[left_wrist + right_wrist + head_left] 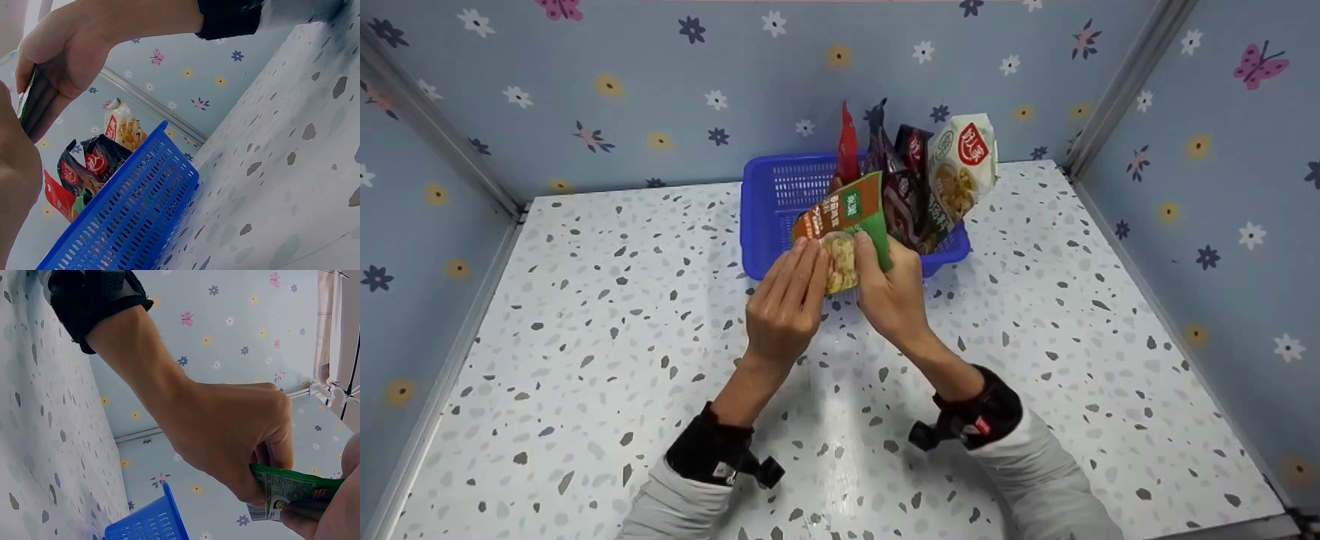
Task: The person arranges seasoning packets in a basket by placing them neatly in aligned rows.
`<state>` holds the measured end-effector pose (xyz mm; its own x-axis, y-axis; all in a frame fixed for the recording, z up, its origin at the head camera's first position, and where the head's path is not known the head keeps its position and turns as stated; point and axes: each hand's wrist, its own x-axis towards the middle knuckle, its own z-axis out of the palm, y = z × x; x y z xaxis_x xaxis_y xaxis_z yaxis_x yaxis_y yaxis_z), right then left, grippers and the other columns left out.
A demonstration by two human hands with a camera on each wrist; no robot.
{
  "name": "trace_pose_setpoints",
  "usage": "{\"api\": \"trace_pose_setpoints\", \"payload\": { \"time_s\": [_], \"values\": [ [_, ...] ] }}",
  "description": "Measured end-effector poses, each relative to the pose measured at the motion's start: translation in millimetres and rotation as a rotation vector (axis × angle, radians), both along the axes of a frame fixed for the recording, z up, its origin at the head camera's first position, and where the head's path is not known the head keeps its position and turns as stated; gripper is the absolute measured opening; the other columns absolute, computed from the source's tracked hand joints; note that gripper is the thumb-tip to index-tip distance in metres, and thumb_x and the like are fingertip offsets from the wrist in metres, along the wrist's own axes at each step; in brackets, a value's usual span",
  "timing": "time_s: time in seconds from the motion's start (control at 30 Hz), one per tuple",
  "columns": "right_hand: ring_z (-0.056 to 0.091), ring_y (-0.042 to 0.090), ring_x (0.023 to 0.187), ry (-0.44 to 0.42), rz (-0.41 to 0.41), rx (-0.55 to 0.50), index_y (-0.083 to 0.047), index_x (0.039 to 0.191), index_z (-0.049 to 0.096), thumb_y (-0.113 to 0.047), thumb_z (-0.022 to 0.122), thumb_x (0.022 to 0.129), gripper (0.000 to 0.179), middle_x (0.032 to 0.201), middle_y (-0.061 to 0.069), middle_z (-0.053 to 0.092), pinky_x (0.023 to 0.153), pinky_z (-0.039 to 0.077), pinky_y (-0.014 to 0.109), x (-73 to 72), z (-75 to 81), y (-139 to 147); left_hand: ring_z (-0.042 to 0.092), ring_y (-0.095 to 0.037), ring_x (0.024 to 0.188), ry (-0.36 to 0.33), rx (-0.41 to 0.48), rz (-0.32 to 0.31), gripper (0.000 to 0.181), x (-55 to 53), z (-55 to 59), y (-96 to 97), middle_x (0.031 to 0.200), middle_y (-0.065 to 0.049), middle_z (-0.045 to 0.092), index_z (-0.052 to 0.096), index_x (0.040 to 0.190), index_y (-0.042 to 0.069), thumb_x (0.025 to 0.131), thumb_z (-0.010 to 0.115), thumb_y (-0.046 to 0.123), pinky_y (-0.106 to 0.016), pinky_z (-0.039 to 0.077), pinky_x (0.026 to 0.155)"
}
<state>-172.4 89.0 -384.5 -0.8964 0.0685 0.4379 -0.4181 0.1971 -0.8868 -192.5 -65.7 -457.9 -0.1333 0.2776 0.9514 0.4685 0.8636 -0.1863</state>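
Note:
Both hands hold a green and brown food packet (851,210) tilted over the front of a blue plastic basket (780,172). My left hand (787,304) grips its left side with the fingers laid across the printed front. On the opposite edge my right hand (896,296) pinches, thumb on top of the food picture. The right wrist view shows the packet's printed back (287,489) between the two hands. From the left wrist, only a thin edge of the packet (25,104) shows by the right palm.
In the basket's right part stand a red packet (847,142), dark packets (904,202) and a white packet (964,161). The basket rests on a speckled table (622,337) near the flowered back wall (660,75). Flowered panels close in both sides.

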Motion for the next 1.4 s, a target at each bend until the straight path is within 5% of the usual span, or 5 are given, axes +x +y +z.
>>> {"api": "trace_pose_setpoints", "payload": {
  "time_s": [0.33,0.53,0.73,1.13,1.4],
  "values": [
    [0.042,0.011,0.056,0.019,-0.042,-0.018,-0.005,0.085,0.064,-0.014,0.055,0.117,0.034,0.066,-0.004,0.043,0.055,0.036,0.025,-4.3,6.3,9,0.081,-0.032,0.127,-0.083,-0.043,-0.060,0.036,-1.8,2.7,-0.4,0.137,-0.018,0.082,0.079,0.135,-0.002,0.102,0.084,0.011,-0.044,0.064,0.113],
    [0.050,0.014,0.060,0.020,-0.080,-0.048,-0.002,0.095,0.070,-0.014,0.054,0.118,0.030,0.068,-0.004,0.047,0.056,0.044,0.025,-11.1,11.7,21,0.073,-0.034,0.141,-0.198,-0.073,-0.101,0.068,-7.1,0.2,-9.3,0.151,-0.018,0.075,0.070,0.148,0.001,0.095,0.094,0.036,-0.047,0.056,0.125],
    [0.041,0.010,0.060,0.002,-0.120,-0.076,-0.004,0.096,0.068,-0.017,0.055,0.118,0.029,0.068,-0.004,0.043,0.056,0.037,0.026,-15.8,17.4,33,0.066,-0.037,0.148,-0.358,-0.126,-0.123,0.083,-18.5,-11.2,-34.0,0.156,-0.018,0.070,0.065,0.153,0.000,0.092,0.094,0.049,-0.051,0.051,0.130],
    [0.042,0.009,0.062,-0.015,-0.159,-0.086,-0.003,0.102,0.070,-0.019,0.052,0.118,0.029,0.070,-0.005,0.043,0.057,0.039,0.026,-22.7,16.1,44,0.063,-0.038,0.149,-0.707,-0.170,-0.144,0.063,-35.6,-38.2,-80.0,0.153,-0.019,0.071,0.064,0.153,0.000,0.107,0.079,0.040,-0.054,0.041,0.137],
    [0.049,0.010,0.067,-0.018,-0.151,-0.095,0.000,0.112,0.073,-0.019,0.051,0.119,0.030,0.075,-0.002,0.048,0.062,0.045,0.027,-25.5,15.4,46,0.071,-0.037,0.137,-0.748,-0.096,-0.175,0.035,-38.2,-47.5,-82.8,0.135,-0.020,0.078,0.072,0.140,0.000,0.115,0.066,0.024,-0.052,0.039,0.139]
  ]
}}
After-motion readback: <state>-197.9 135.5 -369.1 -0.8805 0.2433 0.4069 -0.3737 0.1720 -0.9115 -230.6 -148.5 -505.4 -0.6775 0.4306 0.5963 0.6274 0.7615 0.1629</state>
